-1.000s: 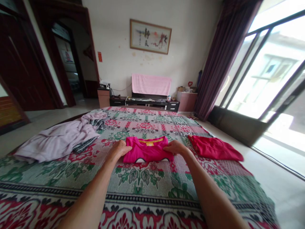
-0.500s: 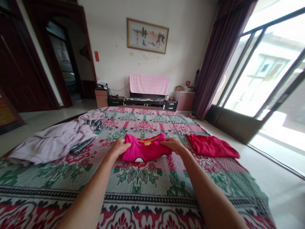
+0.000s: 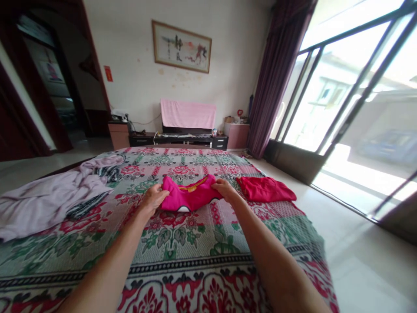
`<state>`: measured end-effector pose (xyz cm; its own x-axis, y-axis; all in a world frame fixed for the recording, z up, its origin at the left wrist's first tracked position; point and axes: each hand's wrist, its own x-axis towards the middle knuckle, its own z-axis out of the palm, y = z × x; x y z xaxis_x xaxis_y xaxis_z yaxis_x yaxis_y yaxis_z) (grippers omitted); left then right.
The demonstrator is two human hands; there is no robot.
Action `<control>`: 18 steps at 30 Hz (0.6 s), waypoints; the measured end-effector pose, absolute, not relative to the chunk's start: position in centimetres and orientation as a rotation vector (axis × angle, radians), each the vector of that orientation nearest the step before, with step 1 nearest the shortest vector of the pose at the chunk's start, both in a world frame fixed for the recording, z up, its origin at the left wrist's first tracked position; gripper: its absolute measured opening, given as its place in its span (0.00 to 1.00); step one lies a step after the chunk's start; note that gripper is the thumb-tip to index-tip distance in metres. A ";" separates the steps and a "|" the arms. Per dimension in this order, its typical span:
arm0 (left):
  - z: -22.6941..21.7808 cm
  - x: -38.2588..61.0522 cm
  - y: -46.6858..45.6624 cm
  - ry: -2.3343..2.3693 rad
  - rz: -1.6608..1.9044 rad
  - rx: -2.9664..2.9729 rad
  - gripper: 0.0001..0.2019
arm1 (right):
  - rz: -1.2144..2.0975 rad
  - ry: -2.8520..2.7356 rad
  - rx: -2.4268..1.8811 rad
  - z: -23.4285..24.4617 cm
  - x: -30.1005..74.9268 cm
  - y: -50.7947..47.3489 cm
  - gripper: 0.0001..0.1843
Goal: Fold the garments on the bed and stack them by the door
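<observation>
- Left hand (image 3: 153, 196): closed in a pinch on the left end of the pink shirt (image 3: 190, 199), fingers curled over the edge, thumb hidden behind the cloth.
- Right hand (image 3: 224, 189): pinching the opposite end the same way, knuckles up, wrist low over the bedspread (image 3: 182, 248).
- Pink shirt: folded small, held between both hands over the middle of the bed. Ends drawn up and inward, middle sagging, yellow neck band bowed into a curve. Lower edge seemingly touching the bedspread (hard to tell for sure). Gripped at both ends, probably to keep the folds from slipping open.
- Red garment (image 3: 265, 189): lying flat and folded near the right edge of the bed, just beside the right hand but apart from the shirt. Likely put there for easy reach of that arm, clear of the middle of the bed.
- Lilac garment (image 3: 48, 198): heaped loose and crumpled at the left, with a dark striped cloth (image 3: 85, 208) partly under it. Well apart from both hands, untouched, spread as if dropped rather than laid.
- Far end of the room: pink towel (image 3: 188, 114) draped over something on the low cabinet (image 3: 182, 140), perhaps as a dust cover. Framed picture (image 3: 181, 46) above it, purple curtain (image 3: 275, 74) gathered beside the bright window.
</observation>
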<state>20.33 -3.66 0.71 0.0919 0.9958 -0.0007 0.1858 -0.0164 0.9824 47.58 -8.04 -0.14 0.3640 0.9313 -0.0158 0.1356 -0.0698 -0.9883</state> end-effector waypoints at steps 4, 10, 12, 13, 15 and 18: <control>1.9 24.3 -4.5 1.093 1.038 1.308 0.18 | 0.748 -0.980 -1.523 1.1 51.0 -9.4 0.05; 3.8 31.7 -5.9 0.907 1.037 1.317 0.20 | 0.554 -0.940 -1.599 2.6 57.6 -13.3 0.11; 4.0 34.2 -6.4 0.861 1.042 1.326 0.21 | 0.490 -0.914 -1.635 3.0 60.0 -14.5 0.12; 4.0 35.4 -6.7 0.847 1.042 1.329 0.20 | 0.467 -0.903 -1.643 3.2 61.2 -15.1 0.13; 4.1 37.7 -7.3 0.823 1.024 1.332 0.20 | 0.431 -0.874 -1.651 3.7 63.5 -16.1 0.15; 4.5 41.0 -8.0 0.794 0.979 1.345 0.19 | 0.384 -0.845 -1.642 4.7 66.4 -17.3 0.15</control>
<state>41.00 -8.03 4.52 0.4066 0.9104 0.0766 -0.1125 -0.0334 0.9931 66.41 -17.26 4.65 0.6830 0.7043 0.1935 0.3172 -0.0474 -0.9472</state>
